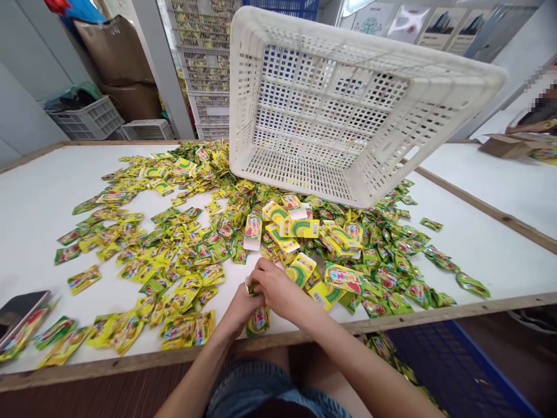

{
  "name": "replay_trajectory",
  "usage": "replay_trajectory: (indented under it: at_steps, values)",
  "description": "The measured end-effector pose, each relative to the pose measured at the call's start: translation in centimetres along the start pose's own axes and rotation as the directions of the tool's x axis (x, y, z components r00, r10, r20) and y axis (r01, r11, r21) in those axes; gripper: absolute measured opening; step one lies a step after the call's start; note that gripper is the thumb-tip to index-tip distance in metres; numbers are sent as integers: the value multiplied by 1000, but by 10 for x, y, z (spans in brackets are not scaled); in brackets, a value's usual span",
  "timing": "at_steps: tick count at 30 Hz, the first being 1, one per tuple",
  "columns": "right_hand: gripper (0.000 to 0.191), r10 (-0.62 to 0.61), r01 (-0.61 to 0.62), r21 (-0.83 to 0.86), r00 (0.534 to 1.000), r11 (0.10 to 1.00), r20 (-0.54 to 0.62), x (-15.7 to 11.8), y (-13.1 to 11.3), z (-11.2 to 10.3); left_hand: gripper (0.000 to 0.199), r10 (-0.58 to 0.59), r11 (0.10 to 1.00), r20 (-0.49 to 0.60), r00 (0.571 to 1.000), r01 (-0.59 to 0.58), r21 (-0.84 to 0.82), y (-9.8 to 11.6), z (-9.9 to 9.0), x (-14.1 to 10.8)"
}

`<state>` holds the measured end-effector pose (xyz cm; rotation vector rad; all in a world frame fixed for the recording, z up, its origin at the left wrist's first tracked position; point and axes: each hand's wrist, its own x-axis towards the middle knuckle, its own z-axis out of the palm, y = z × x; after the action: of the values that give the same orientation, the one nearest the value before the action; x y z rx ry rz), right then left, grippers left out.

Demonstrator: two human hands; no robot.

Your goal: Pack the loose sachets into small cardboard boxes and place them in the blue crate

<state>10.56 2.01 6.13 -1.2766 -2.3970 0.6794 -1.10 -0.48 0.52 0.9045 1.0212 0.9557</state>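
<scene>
My left hand [244, 305] and my right hand [272, 283] meet close to the table's front edge, both with fingers closed. Between them a bit of white and green shows, but the fingers cover most of it. Just below lies a candy packet [258, 321] in green and yellow. Right beside my right hand is a small yellow carton [301, 269], one of several printed cartons heaped there, some with white flaps standing open. A small upright carton [252, 232] stands beyond my hands. Loose yellow candy packets [180, 296] spread to the left, and green candy packets [387, 276] to the right.
A large white plastic crate [300, 183] lies tipped toward me over the packets. At the left front edge sits a dark phone-like slab [21, 316]. A blue crate [474, 360] with packets is below the table at right. Stacked crates [209, 72] stand behind.
</scene>
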Motion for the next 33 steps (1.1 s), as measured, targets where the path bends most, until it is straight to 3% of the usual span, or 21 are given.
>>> replay_trajectory:
  at_steps: [5,9,11,14,17,20,26,30,33]
  values:
    - [10,67,-64,24,985,998,-158,-8,-2,10,10,62,998,56,996,-63,23,-1,-5,-1]
    - [16,76,-70,31,969,997,-236,-25,5,19,27,97,993,85,992,-102,62,0,-10,-3]
    - [12,139,-94,192,962,977,-235,-35,10,23,36,76,992,95,993,-85,97,1,-14,-7]
    - [11,259,-117,517,942,848,-212,-45,17,32,45,38,990,64,997,-46,131,-1,-19,-16]
    - [15,324,-104,658,919,746,-223,-50,22,44,49,76,995,-26,997,-74,67,-5,-23,-27]
    - [13,313,-109,627,922,772,-226,-51,21,48,40,114,992,-42,993,-111,65,-7,-27,-35]
    - [12,208,-96,475,959,875,-190,-42,17,41,20,124,960,12,992,-123,253,-2,-31,-31]
    - [14,275,-101,545,929,833,-249,-37,18,46,21,238,960,-96,967,-219,175,-3,-29,-27]
    - [18,274,-82,571,927,817,-258,-38,18,47,22,241,965,-98,966,-228,130,-3,-28,-29]
